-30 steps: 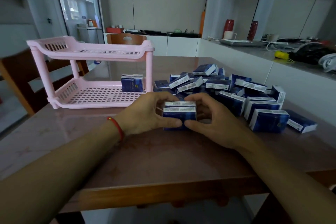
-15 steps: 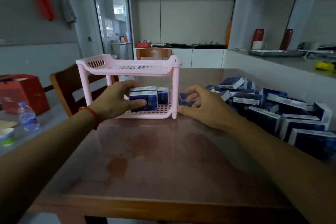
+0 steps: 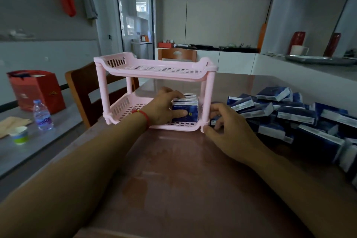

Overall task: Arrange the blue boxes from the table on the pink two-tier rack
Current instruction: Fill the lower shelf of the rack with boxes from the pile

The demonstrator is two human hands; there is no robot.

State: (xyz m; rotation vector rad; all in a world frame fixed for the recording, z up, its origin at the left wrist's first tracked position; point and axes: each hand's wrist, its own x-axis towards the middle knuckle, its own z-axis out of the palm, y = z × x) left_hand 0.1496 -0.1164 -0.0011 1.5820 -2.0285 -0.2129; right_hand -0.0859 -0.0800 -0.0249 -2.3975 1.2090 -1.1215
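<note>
Brown glossy desk carries a pink plastic two-tier rack; on its lower tier the left hand curls its fingers around a blue cardboard box. Right hand, beside the rack's corner post, pinches another blue box near the heap of blue boxes.

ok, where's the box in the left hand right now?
Head view: the blue box sits on the pink rack's lower tier at its right end, held by the left hand, next to the right front post.
</note>
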